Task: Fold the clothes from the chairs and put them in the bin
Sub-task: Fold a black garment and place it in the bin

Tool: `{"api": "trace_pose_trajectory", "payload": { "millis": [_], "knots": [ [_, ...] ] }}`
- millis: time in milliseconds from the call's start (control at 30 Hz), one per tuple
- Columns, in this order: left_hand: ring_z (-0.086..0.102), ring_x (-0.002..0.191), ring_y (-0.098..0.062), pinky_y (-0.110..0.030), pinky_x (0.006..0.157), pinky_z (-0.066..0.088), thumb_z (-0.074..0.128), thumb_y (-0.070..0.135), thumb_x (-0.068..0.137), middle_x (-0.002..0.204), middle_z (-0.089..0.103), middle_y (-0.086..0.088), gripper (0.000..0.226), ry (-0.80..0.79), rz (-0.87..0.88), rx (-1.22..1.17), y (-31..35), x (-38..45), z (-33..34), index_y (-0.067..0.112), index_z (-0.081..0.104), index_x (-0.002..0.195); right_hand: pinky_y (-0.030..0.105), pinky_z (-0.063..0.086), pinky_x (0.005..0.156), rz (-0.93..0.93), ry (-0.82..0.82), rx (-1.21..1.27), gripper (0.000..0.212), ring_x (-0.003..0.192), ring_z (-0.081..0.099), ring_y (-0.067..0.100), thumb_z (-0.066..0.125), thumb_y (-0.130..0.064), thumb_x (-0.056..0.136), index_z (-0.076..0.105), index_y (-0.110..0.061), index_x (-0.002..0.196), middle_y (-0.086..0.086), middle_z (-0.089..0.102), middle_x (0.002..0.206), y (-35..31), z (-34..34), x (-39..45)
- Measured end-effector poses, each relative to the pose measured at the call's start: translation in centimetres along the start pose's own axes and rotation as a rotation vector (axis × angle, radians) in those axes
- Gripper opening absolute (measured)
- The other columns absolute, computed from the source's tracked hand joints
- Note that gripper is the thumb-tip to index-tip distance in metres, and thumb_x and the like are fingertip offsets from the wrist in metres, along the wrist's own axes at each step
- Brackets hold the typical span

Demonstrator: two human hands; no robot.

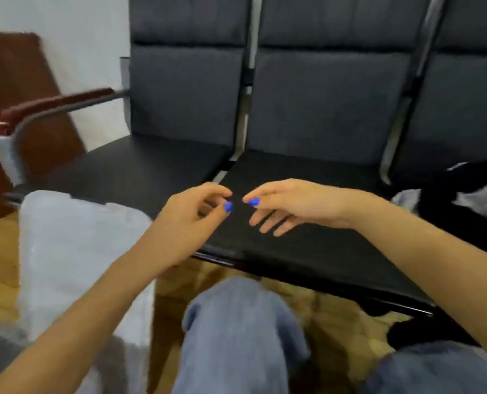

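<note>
A flat black garment (307,189) lies spread over the middle chair seat (336,277), hard to tell from the black seat itself. My left hand (191,220) and my right hand (290,206) hover just above it, thumbs almost meeting. The left fingers are loosely curled and the right fingers hang straight and spread; I see nothing held in either. A heap of black and white clothes (463,197) sits on the right chair. The white translucent bin (74,245) stands on the floor at the left, below my left forearm.
Three black padded chairs stand in a row, and the left seat (128,177) is bare. A red-brown armrest (52,103) sticks out at the far left, with a brown board (23,81) behind it. My jeans-clad knees (236,336) are in front of the seats, over wooden floor.
</note>
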State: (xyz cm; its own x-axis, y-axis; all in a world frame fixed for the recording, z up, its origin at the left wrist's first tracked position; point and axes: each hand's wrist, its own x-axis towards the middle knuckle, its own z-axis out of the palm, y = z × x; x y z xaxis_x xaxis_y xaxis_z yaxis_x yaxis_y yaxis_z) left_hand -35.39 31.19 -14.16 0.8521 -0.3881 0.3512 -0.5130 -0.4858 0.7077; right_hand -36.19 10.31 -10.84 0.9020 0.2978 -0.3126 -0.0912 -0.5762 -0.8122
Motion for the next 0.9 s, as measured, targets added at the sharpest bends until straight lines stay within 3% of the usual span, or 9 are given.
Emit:
{"api": "trace_pose_trajectory", "payload": {
  "millis": [100, 233, 300, 367, 500, 600, 667, 800, 900],
  "knots": [
    [0.06, 0.088, 0.001, -0.018, 0.077, 0.052, 0.057, 0.031, 0.092, 0.104, 0.062, 0.019, 0.027, -0.307, 0.159, 0.056, 5.1, 4.2, 6.4, 0.037, 0.057, 0.118, 0.033, 0.056, 0.078, 0.057, 0.354, 0.205, 0.016, 0.08, 0.069, 0.017, 0.05, -0.025, 0.098, 0.061, -0.025, 0.111, 0.004, 0.071, 0.087, 7.6, -4.4, -7.3],
    [0.045, 0.102, 0.009, -0.021, 0.093, 0.042, 0.045, 0.048, 0.096, 0.136, 0.042, 0.023, 0.042, -0.756, 0.4, 0.437, 9.2, 6.3, 15.2, 0.045, 0.039, 0.137, 0.028, 0.053, 0.063, 0.213, 0.707, 0.391, 0.018, 0.06, 0.063, 0.015, 0.047, -0.008, 0.098, 0.062, -0.014, 0.107, 0.004, 0.063, 0.066, 17.7, -6.1, -16.9],
    [0.04, 0.098, 0.009, -0.018, 0.088, 0.038, 0.043, 0.048, 0.097, 0.144, 0.035, 0.023, 0.046, -0.86, 0.468, 0.529, 9.8, 6.6, 18.7, 0.043, 0.034, 0.142, 0.027, 0.054, 0.061, 0.298, 0.781, 0.483, 0.019, 0.058, 0.062, 0.015, 0.046, -0.005, 0.098, 0.064, -0.011, 0.102, 0.004, 0.064, 0.065, 21.8, -5.3, -20.2],
    [0.041, 0.117, 0.004, -0.019, 0.096, 0.037, 0.045, 0.046, 0.098, 0.148, 0.032, 0.02, 0.048, -0.938, 0.508, 0.559, 9.3, 6.8, 21.7, 0.041, 0.032, 0.144, 0.027, 0.054, 0.063, 0.384, 0.774, 0.567, 0.018, 0.063, 0.063, 0.016, 0.048, -0.009, 0.098, 0.066, -0.009, 0.101, 0.005, 0.067, 0.07, 25.2, -3.7, -21.9],
    [0.026, 0.14, -0.006, -0.025, 0.114, 0.025, 0.045, 0.049, 0.096, 0.156, 0.024, 0.013, 0.055, -0.947, 0.629, 0.625, 7.1, 7.4, 26.1, 0.036, 0.028, 0.148, 0.034, 0.055, 0.081, 0.662, 0.559, 0.553, 0.019, 0.082, 0.064, 0.017, 0.051, -0.013, 0.095, 0.066, -0.012, 0.108, 0.003, 0.071, 0.091, 31.8, 0.7, -21.2],
    [0.02, 0.144, -0.008, -0.026, 0.115, 0.018, 0.013, 0.084, 0.079, 0.157, 0.022, 0.011, 0.085, -0.919, 0.639, 0.554, 5.8, 8.2, 28.1, 0.036, 0.027, 0.148, 0.029, 0.052, 0.087, 0.784, 0.352, 0.407, 0.033, 0.115, 0.058, 0.023, 0.048, -0.012, 0.097, 0.054, -0.013, 0.129, 0.009, 0.059, 0.129, 36.0, 3.3, -18.2],
    [0.016, 0.145, -0.007, -0.025, 0.116, 0.012, -0.003, 0.093, 0.065, 0.158, 0.021, 0.012, 0.103, -0.911, 0.642, 0.465, 5.3, 8.8, 29.3, 0.038, 0.026, 0.148, 0.026, 0.05, 0.085, 0.809, 0.388, 0.426, 0.04, 0.121, 0.053, 0.025, 0.044, -0.014, 0.1, 0.044, -0.016, 0.14, 0.009, 0.051, 0.139, 37.8, 4.6, -15.3],
    [-0.002, 0.142, 0.003, -0.039, 0.121, 0.0, 0.01, 0.088, 0.072, 0.157, 0.008, 0.021, 0.087, -0.95, 0.666, 0.389, 5.6, 9.6, 30.9, 0.046, 0.012, 0.148, 0.03, 0.036, 0.099, 0.784, 0.448, 0.277, 0.045, 0.129, 0.044, 0.03, 0.042, -0.014, 0.1, 0.032, -0.006, 0.144, 0.01, 0.037, 0.147, 42.7, 6.4, -9.7],
    [-0.001, 0.148, -0.016, -0.056, 0.118, 0.003, 0.036, 0.069, 0.085, 0.16, 0.005, 0.012, 0.077, -0.741, 1.071, 0.445, 6.6, 9.1, 32.0, 0.043, 0.006, 0.15, 0.027, 0.037, 0.091, 0.819, 0.524, 0.288, 0.042, 0.126, 0.044, 0.034, 0.037, -0.008, 0.101, 0.029, 0.002, 0.141, 0.016, 0.039, 0.145, 45.3, 7.3, -8.0]
  ]
}}
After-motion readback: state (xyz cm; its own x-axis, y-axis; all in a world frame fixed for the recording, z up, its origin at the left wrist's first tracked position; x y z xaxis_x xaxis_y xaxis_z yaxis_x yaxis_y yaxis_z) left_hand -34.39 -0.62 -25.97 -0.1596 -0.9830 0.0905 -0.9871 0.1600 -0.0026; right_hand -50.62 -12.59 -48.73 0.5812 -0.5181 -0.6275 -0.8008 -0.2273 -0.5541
